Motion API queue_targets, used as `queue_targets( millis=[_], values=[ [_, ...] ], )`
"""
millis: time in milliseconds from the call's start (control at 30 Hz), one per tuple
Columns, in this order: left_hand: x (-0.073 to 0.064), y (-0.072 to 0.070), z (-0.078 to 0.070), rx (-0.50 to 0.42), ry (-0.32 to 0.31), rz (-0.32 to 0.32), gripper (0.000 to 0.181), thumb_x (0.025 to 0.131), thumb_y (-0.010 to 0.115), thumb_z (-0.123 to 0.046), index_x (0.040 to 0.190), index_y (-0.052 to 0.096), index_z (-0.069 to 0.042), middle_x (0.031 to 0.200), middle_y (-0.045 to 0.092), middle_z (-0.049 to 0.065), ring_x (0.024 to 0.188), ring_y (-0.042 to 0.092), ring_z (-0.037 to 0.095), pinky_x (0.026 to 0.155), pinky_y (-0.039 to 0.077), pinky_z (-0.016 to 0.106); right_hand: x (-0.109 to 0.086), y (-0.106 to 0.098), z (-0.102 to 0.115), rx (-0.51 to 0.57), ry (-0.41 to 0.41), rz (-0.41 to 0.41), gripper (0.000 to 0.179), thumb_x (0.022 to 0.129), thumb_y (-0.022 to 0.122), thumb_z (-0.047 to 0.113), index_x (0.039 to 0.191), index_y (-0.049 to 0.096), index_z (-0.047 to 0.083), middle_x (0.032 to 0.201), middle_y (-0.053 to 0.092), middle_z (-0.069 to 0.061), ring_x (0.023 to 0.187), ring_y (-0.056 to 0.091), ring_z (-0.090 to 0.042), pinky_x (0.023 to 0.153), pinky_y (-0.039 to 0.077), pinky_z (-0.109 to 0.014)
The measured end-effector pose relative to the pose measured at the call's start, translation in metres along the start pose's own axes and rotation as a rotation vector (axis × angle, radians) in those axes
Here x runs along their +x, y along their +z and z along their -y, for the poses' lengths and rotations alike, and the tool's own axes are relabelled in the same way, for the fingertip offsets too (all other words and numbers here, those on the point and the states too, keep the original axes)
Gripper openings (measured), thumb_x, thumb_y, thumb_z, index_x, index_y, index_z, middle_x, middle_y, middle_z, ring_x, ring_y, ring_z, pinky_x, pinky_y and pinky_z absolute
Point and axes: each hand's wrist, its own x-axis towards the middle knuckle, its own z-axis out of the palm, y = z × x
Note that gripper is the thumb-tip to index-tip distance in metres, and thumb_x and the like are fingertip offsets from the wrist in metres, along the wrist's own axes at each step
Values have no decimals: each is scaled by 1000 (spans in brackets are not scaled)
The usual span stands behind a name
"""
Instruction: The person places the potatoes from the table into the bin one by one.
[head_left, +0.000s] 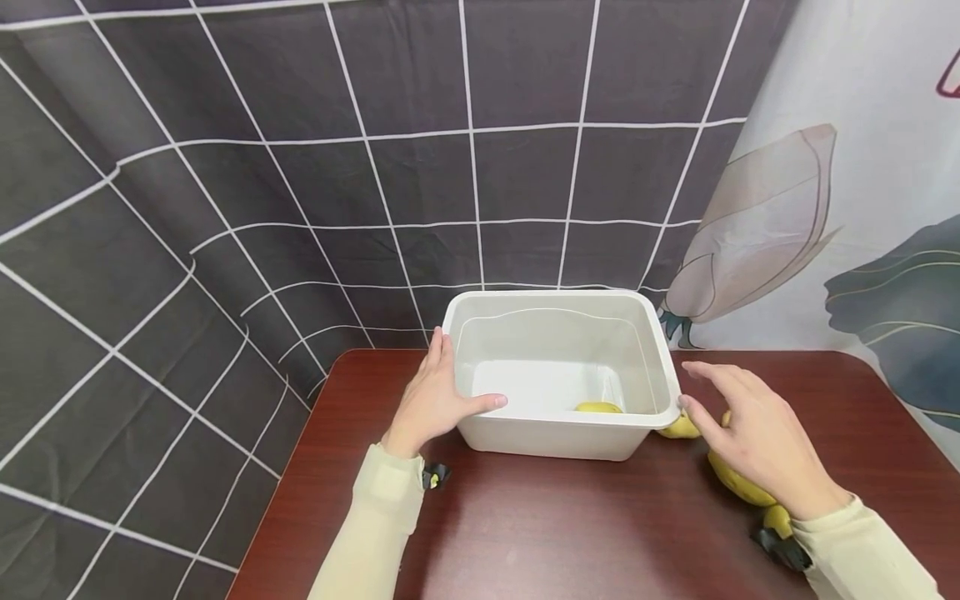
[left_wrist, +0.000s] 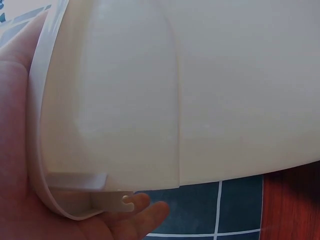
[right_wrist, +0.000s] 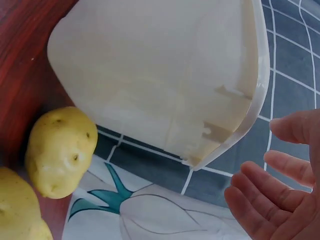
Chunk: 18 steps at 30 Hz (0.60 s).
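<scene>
A white plastic bin (head_left: 555,437) stands on the table, with part of a yellow potato (head_left: 598,407) showing inside by its near wall. My left hand (head_left: 435,400) rests against the bin's near left corner, thumb along the front rim and fingers fairly straight along the left side. In the left wrist view, its fingertips (left_wrist: 159,212) show past the rim. My right hand (head_left: 765,433) is beside the right end, fingers spread and apart from the rim in the right wrist view. Below it lie a potato (right_wrist: 61,152) and another potato (right_wrist: 15,205), partly covered by the hand in the head view.
The reddish-brown wooden table (head_left: 555,533) has its far edge against a dark grid-patterned curtain (head_left: 420,183). A pale cloth with large flower prints (head_left: 757,225) hangs at the back right. One more potato (head_left: 777,521) sits near my right wrist.
</scene>
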Motion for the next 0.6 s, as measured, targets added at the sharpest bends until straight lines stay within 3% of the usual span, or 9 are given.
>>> queue_targets(
  millis=[300,600],
  values=[
    [0,-2,-1,-1,10,-7,135,69,72,-78,160,11,-1,168,-6,8,154,7,29,118,23,52,-9,-2,-6,28,22,-8,44,84,78,15,126,65,6,119,65,-14,110,57,-34,86,40,-49],
    [-1,0,0,-9,12,-16,135,67,73,-79,160,12,-2,168,-4,9,153,9,32,117,24,55,-26,-8,-14,7,83,15,45,83,78,12,125,65,7,118,65,-15,106,58,-34,81,41,-50]
  ],
)
